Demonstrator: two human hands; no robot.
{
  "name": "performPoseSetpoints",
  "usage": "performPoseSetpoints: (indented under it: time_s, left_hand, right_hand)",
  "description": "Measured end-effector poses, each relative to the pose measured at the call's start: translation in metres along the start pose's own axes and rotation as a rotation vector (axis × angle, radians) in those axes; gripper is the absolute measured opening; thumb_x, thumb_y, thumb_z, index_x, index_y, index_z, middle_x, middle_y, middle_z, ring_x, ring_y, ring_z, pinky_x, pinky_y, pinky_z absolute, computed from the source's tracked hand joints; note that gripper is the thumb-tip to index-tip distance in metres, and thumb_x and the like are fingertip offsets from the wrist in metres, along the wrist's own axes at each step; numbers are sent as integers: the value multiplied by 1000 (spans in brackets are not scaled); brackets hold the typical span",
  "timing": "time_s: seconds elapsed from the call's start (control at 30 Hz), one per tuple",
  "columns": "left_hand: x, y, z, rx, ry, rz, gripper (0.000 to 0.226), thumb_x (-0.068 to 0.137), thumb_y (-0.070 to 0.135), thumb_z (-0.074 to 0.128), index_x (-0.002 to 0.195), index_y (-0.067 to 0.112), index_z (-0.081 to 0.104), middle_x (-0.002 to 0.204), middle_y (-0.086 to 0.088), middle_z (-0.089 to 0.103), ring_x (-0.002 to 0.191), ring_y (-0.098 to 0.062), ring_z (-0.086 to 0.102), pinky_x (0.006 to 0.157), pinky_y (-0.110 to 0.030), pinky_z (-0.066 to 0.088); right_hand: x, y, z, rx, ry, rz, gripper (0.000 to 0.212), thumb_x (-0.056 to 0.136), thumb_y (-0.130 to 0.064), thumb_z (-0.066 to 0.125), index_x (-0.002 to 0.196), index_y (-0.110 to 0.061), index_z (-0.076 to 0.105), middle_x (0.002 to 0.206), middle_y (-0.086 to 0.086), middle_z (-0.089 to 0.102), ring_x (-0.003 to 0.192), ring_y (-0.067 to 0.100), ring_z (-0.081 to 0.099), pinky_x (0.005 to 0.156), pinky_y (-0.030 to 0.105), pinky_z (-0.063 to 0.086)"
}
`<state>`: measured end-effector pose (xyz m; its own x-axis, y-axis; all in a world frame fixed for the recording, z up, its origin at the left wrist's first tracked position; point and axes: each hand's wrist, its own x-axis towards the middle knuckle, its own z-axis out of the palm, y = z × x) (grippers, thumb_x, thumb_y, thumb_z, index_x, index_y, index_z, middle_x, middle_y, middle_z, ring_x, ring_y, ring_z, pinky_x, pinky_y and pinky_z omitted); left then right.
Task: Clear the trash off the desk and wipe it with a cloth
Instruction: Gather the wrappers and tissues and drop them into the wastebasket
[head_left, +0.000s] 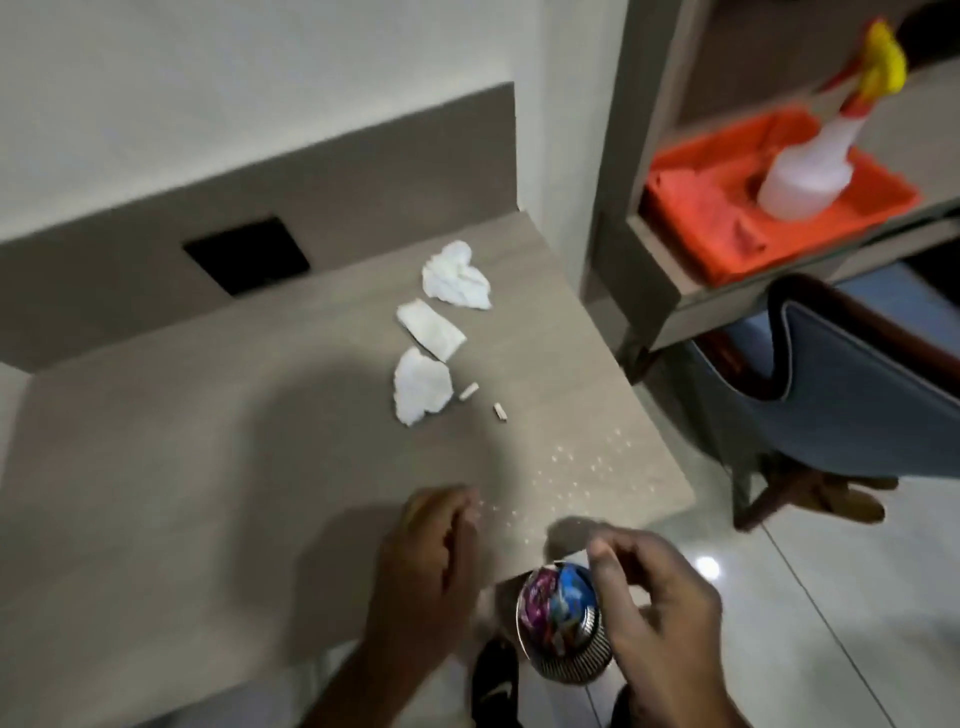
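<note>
Three white tissues (457, 278) and two small butts (468, 391) lie near the table's (208, 441) right edge, with many crumbs (566, 470). The left hand (421, 566) hangs loose. The right hand (660, 618) holds one bin (563, 623) at the front edge.

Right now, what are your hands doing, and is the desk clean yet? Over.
Right hand holds small bin at desk edge. Left hand open, by crumbs. Three tissues and two small bits still on desk. Nothing blocking.
</note>
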<state>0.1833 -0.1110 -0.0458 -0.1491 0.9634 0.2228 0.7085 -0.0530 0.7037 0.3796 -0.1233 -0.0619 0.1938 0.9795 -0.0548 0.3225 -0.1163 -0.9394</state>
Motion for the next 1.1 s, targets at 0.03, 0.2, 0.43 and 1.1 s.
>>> performPoseSetpoints:
  time_s: [0.03, 0.2, 0.43, 1.1]
  left_hand:
    - [31, -12, -11, 105, 14, 41, 26, 91, 17, 51, 109, 9, 68, 104, -8, 69, 97, -16, 62, 91, -15, 44]
    - [144, -69, -8, 601, -460, 107, 64, 95, 23, 49, 154, 17, 26, 158, -15, 28, 133, -36, 40, 113, -41, 36]
    - [137, -106, -14, 579, -341, 116, 40, 82, 18, 39, 98, 14, 75, 99, -12, 69, 94, -36, 65, 74, -42, 59]
    - [-124, -45, 124, -223, -405, -310, 27, 63, -8, 79, 69, 18, 78, 76, 4, 71, 65, -11, 69, 63, -10, 53]
  right_hand:
    - [22, -24, 9, -44, -34, -111, 16, 87, -37, 63, 93, -28, 75, 89, -11, 75, 81, 8, 71, 69, 27, 58]
    - [168, -93, 99, -494, -213, -343, 35, 98, -32, 57, 129, -16, 64, 130, 10, 62, 115, 27, 60, 97, 42, 52]
    - [270, -83, 210, -1107, -610, -378, 60, 92, -45, 62, 145, -32, 40, 162, 14, 21, 132, 40, 38, 103, 50, 44]
    - [-59, 166, 30, -144, 418, 242, 37, 80, 5, 71, 79, -32, 66, 89, 5, 68, 76, 34, 69, 69, 51, 57]
